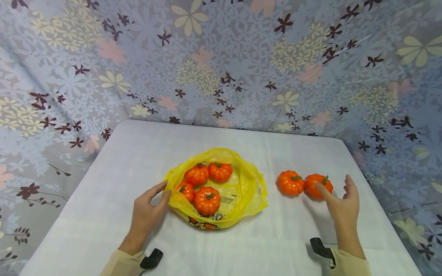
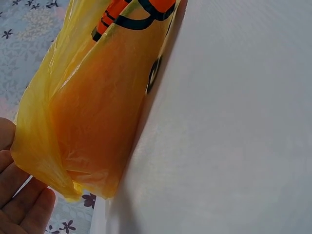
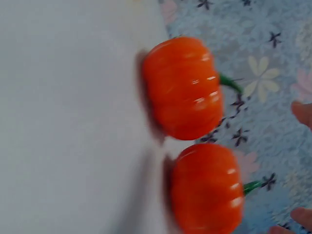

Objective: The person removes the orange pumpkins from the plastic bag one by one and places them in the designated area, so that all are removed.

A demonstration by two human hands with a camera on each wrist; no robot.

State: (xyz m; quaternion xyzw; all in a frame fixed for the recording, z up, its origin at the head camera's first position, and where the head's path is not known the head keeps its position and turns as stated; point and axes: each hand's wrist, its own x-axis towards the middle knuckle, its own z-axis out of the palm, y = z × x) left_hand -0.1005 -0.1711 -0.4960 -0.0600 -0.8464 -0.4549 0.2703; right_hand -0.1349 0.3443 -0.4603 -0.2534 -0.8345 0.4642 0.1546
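A yellow plastic bag (image 1: 250, 188) lies with its mouth spread wide, and several small orange toy pumpkins (image 1: 207, 201) with green stems sit inside it. My left hand (image 1: 146, 211) pinches the bag's left rim between thumb and fingers; in the left wrist view the bag's side (image 2: 97, 122) bulges orange. Two more pumpkins rest side by side to the right of the bag, a left one (image 1: 291, 183) and a right one (image 1: 315, 186). Over the right one hovers my right hand (image 1: 345, 207), thumb and fingers apart, holding nothing. Its fingertips (image 3: 303, 217) show at the right wrist view's edge.
A white cloth covers the table (image 1: 259, 245). Behind and beside it hangs a flower-patterned curtain (image 1: 221, 69). Black wrist mounts (image 1: 152, 258) sit at both sleeves.
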